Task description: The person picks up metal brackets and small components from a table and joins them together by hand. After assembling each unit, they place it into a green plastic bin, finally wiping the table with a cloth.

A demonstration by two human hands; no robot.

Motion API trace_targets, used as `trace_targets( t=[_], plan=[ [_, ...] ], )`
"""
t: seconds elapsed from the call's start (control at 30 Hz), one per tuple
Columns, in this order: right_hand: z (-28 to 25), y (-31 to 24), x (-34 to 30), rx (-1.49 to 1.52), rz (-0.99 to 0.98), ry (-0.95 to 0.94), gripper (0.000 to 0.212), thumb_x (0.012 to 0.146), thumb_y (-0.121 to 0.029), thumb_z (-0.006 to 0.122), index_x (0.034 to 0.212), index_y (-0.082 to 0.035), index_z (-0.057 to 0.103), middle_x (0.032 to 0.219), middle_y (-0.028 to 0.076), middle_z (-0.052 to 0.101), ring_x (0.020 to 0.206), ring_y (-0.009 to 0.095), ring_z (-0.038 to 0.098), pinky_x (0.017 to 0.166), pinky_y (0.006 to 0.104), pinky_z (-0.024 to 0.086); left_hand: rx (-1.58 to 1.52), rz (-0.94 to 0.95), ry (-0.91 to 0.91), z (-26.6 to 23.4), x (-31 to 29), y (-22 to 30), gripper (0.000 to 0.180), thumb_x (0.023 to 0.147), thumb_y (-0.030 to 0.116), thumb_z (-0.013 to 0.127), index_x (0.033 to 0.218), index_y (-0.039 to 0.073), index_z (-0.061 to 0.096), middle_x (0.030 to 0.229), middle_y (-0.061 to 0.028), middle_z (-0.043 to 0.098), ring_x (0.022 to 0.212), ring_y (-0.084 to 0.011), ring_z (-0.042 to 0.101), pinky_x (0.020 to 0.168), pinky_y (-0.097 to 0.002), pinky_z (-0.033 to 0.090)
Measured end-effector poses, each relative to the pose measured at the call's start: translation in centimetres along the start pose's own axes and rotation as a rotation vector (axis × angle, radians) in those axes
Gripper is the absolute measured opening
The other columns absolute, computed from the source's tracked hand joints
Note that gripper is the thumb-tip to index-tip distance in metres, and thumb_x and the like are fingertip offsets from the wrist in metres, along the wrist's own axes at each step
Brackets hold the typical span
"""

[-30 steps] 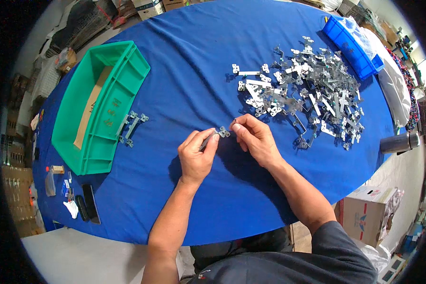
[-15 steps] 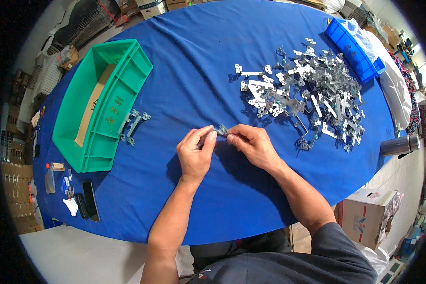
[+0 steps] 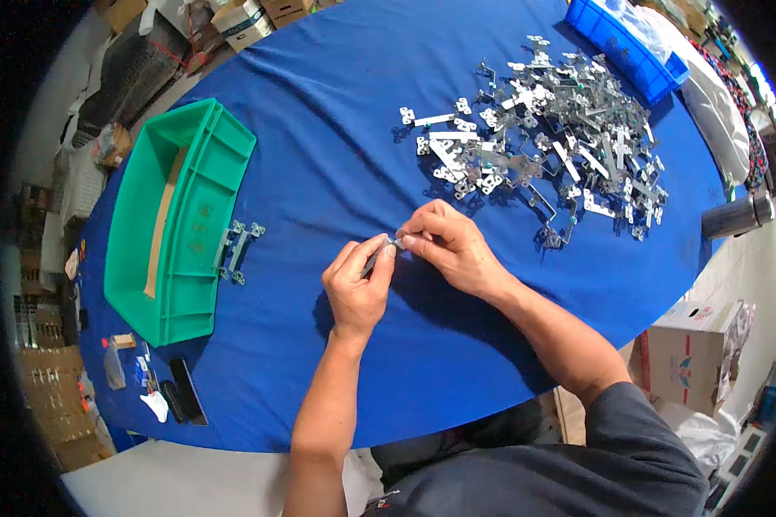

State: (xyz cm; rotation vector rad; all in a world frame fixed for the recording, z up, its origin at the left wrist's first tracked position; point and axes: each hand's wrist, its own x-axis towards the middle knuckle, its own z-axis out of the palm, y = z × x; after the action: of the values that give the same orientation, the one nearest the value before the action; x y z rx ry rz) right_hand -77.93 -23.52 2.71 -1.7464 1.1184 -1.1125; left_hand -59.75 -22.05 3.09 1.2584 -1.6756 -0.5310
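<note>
A blue-covered surface [image 3: 336,172] carries a green bin [image 3: 177,224] at the person's left, with assembled metal pieces [image 3: 235,250] just beside it, and a heap of loose brackets [image 3: 552,129] at the right, probably to keep the centre free for both hands. There the left hand [image 3: 358,284] and right hand [image 3: 448,250] pinch one small metal bracket [image 3: 395,243] (shiny, mostly hidden by fingertips) just above the cloth.

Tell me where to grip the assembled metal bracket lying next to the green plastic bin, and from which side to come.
Grip the assembled metal bracket at the middle of its long bars, pinching across the narrow width, and come from above on its right side. It lies flat on the blue tablecloth, and the green plastic bin wall appears to stand close along its left, leaving little room for fingers there.
</note>
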Motion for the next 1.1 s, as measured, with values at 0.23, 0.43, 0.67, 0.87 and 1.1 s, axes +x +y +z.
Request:
trace_targets(
  t=[0.23,0.43,0.67,0.87,1.1],
  plan=[
    [-0.1,-0.1,-0.1,0.284,0.264,-0.027,0.019,0.097,-0.015,0.063,0.104,0.001,0.068,0.074,0.004,0.066,0.065,0.01,0.058,0.059,0.0309,0.047,-0.103,-0.111,0.131,0.1,-0.5,-0.7,0.014,0.086,0.001,0.072,0.099,-0.003,0.073,0.076,-0.0053,0.064,0.063,-0.0102,0.057,0.056,-0.0266,0.046],
    [0.1,-0.2,-0.2,0.115,0.146,-0.089,0.019,0.093,-0.016,0.066,0.101,0.001,0.069,0.074,0.015,0.065,0.066,0.02,0.064,0.062,0.0364,0.049,-0.172,-0.141,0.108,0.0,-0.7,-1.5,0.015,0.092,0.001,0.069,0.106,-0.004,0.072,0.088,0.0013,0.063,0.075,-0.0035,0.054,0.064,-0.0191,0.043],
    [-0.1,-0.4,0.0,0.042,0.068,-0.05,0.017,0.091,-0.014,0.067,0.098,0.002,0.068,0.079,0.016,0.066,0.071,0.026,0.067,0.064,0.0378,0.05,-0.21,-0.161,0.105,0.2,-0.5,-1.5,0.014,0.09,0.002,0.07,0.103,-0.004,0.073,0.083,-0.001,0.064,0.072,-0.0053,0.055,0.062,-0.0216,0.044],
    [0.1,-0.6,-0.1,0.143,0.195,-0.028,0.018,0.089,-0.011,0.07,0.101,0.001,0.065,0.081,0.015,0.066,0.073,0.027,0.067,0.066,0.0389,0.052,-0.152,-0.126,0.101,0.3,-0.5,-1.6,0.014,0.087,0.002,0.072,0.101,-0.004,0.073,0.077,-0.0044,0.065,0.067,-0.0083,0.057,0.059,-0.025,0.046],
    [0.1,-0.1,-0.3,0.122,0.053,-0.021,0.014,0.09,-0.01,0.069,0.099,0.0,0.064,0.087,0.015,0.066,0.081,0.024,0.066,0.07,0.0391,0.052,-0.019,-0.046,0.043,0.3,-0.3,-0.6,0.014,0.087,0.001,0.072,0.1,-0.004,0.073,0.077,-0.0069,0.066,0.064,-0.0109,0.059,0.058,-0.026,0.047]
  ],
)
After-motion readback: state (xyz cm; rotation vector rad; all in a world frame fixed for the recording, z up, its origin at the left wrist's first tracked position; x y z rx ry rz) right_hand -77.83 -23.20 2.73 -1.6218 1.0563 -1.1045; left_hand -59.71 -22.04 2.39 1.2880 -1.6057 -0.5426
